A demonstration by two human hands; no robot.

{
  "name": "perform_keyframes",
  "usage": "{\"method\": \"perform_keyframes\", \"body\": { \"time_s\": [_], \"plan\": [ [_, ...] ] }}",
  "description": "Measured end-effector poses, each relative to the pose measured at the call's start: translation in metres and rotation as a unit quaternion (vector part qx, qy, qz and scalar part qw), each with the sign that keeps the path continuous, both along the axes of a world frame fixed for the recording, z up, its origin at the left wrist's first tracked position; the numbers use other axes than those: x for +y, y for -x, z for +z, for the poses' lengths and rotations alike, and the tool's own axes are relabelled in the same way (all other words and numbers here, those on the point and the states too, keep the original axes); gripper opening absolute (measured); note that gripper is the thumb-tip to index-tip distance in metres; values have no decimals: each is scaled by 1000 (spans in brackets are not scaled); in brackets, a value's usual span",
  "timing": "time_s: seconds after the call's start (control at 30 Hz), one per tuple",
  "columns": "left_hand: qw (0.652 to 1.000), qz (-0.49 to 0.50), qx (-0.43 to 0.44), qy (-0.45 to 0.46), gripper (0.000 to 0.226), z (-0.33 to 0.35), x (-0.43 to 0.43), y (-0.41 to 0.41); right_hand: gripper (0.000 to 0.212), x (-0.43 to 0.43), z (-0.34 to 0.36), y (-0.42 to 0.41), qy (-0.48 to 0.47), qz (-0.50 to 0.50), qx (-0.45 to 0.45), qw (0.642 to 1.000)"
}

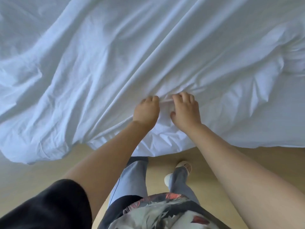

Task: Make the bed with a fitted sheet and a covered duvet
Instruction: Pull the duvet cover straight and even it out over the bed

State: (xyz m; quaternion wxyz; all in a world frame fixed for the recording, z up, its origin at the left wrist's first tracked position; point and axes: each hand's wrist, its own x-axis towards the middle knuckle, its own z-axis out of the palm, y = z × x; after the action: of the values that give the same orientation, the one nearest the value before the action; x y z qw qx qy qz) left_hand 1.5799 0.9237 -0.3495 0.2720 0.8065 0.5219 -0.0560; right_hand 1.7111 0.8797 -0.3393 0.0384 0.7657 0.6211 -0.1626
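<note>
A white duvet cover point(115, 55) lies rumpled across the whole bed, with long folds running toward my hands. Its near edge hangs over the bed's side and down toward the floor at the lower left. My left hand point(146, 110) and my right hand point(185, 109) are close together near that edge. Both have their fingers curled into a bunched ridge of the white fabric between them. The mattress and any fitted sheet beneath are hidden by the cloth.
A tan wooden floor point(231, 162) runs along the near side of the bed. My legs in grey-blue trousers and my slippered feet point(183, 166) stand right at the bed's edge.
</note>
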Motion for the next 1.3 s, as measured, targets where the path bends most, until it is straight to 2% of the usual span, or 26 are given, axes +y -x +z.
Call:
{"method": "perform_keyframes", "body": {
  "time_s": [0.03, 0.07, 0.13, 0.2, 0.27, 0.33, 0.43, 0.47, 0.53, 0.6, 0.73, 0.9, 1.0, 1.1, 1.3],
  "plan": [
    [999, 22, -37, 12, 10, 7, -5, -4, 39, 1, 0, -6, -17, 4, -7, 1000],
    [997, 32, -67, 19, 10, 15, -13, -8, 31, 2, 1, -13, -46, -3, -9, 999],
    [992, 57, -108, 42, 26, 34, -39, -11, 16, 1, 6, -30, -108, -31, -7, 994],
    [980, 108, -155, 58, 32, 53, -67, -13, 16, -6, 15, -58, -140, -37, -12, 989],
    [976, 129, -170, 51, 33, 65, -91, -15, 20, -20, 24, -96, -131, -15, -30, 991],
    [983, 108, -141, 43, 34, 71, -117, -20, 13, -42, 35, -136, -84, 29, -40, 995],
    [996, 59, -35, 55, 32, 59, -150, -39, 6, -88, 45, -176, 37, 89, -45, 994],
    [996, 55, 3, 70, 30, 51, -158, -47, 2, -105, 46, -184, 87, 110, -63, 988],
    [991, 54, 74, 99, 21, 36, -167, -65, 10, -131, 42, -196, 166, 158, -97, 969],
    [988, 54, 110, 98, 22, 24, -171, -87, 7, -143, 33, -204, 164, 173, -90, 967],
    [993, 51, 61, 85, 33, 15, -163, -136, 19, -138, 13, -208, 103, 137, -46, 984],
    [997, -17, 12, 75, 36, 13, -146, -191, 29, -134, 3, -226, 23, -29, 144, 989],
    [998, -48, -23, 45, 35, 20, -133, -232, 27, -130, 8, -261, -22, -97, 152, 983],
    [996, -65, -55, 35, 35, 30, -118, -283, 26, -125, 12, -309, -23, -125, 139, 982],
    [994, -89, -63, 10, 40, 29, -89, -420, 32, -102, 0, -436, -45, -173, 128, 975]
  ]
}}
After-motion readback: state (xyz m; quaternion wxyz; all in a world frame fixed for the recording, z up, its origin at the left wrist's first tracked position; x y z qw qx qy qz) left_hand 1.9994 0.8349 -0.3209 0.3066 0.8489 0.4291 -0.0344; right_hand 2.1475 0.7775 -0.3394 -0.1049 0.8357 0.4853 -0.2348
